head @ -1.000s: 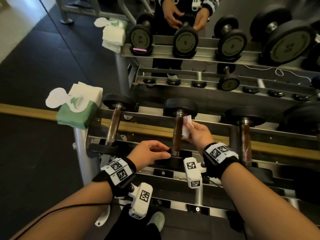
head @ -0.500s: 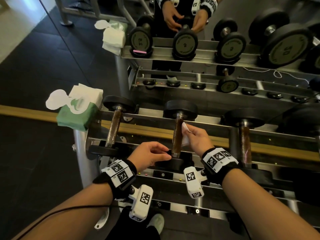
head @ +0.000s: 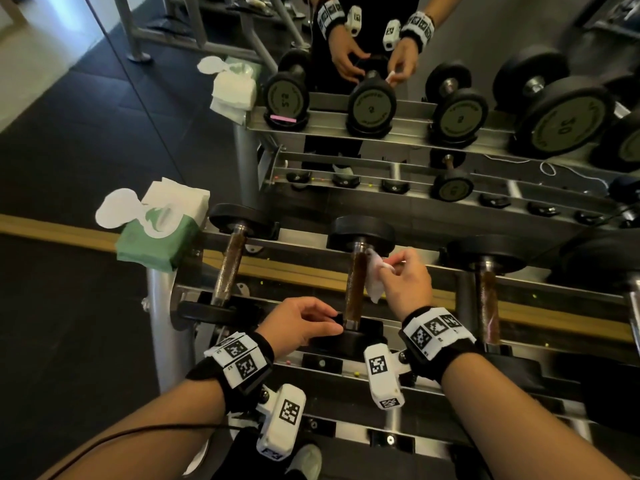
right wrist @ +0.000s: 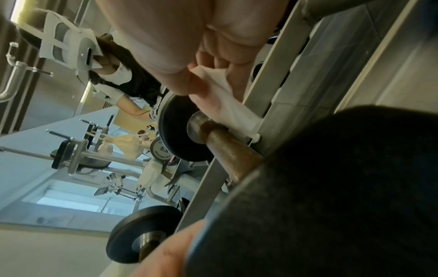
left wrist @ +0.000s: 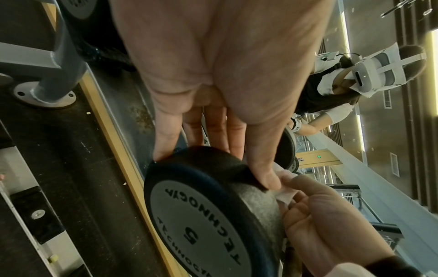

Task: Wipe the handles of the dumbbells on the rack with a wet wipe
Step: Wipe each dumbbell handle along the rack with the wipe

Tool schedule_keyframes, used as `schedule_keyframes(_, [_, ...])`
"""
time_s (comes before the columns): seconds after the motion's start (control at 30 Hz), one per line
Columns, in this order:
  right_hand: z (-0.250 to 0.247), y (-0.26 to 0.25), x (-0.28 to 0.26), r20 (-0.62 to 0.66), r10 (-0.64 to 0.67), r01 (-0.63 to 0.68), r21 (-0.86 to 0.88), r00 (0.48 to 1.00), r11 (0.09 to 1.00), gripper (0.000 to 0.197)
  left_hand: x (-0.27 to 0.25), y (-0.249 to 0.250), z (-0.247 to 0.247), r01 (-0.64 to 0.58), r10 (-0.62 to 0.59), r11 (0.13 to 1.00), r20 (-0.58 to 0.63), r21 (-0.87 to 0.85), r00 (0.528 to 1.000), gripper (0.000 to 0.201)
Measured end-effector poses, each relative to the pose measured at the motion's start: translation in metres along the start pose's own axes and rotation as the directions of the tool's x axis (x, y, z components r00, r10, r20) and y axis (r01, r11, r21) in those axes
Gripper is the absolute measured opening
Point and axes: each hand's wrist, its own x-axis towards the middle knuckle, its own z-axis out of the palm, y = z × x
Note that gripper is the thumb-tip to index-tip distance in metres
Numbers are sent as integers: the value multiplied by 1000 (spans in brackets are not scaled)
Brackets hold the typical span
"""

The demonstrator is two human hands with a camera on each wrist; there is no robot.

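Three dumbbells with rusty brown handles lie across the near rack [head: 311, 271]. My left hand [head: 336, 321] grips the near black head [head: 349, 341] of the middle dumbbell, fingers over its top and thumb on its side; the left wrist view shows that head [left wrist: 196, 215] marked 5. My right hand [head: 398, 271] pinches a crumpled white wet wipe [head: 375, 280] against the right side of the middle handle [head: 356, 289], near the far head. In the right wrist view the wipe [right wrist: 227, 101] hangs from my fingers beside the handle [right wrist: 229, 150].
A green wet-wipe pack [head: 159, 233] with its flap open sits on the rack's left end. The left handle [head: 230, 268] and the right handle [head: 488, 299] flank the middle one. A mirror behind repeats the rack, dumbbells and my hands [head: 370, 60].
My right hand has shifted the wipe slightly along the far part of the middle handle; it now hangs below my fingers. My left hand has stayed on the near head.
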Motion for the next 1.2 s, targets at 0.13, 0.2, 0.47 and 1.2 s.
schedule_keyframes(0.13, [7, -1, -9, 154, -6, 2, 25, 988, 1000, 12, -1, 1, 0, 3, -3, 1000, -1, 6, 1000, 26])
schedule_keyframes(0.2, [7, 1, -12, 216, -9, -3, 57, 976, 998, 28, -1, 2, 0, 1, -1, 1000, -3, 13, 1000, 26])
schedule_keyframes(0.47, [9, -2, -12, 255, 17, -43, 96, 967, 994, 37, -1, 3, 0, 8, -8, 1000, -5, 14, 1000, 26])
schedule_keyframes(1.2, [-8, 5, -31, 426, 88, -155, 125, 900, 980, 30, -2, 3, -1, 13, -13, 1000, 8, 4, 1000, 28])
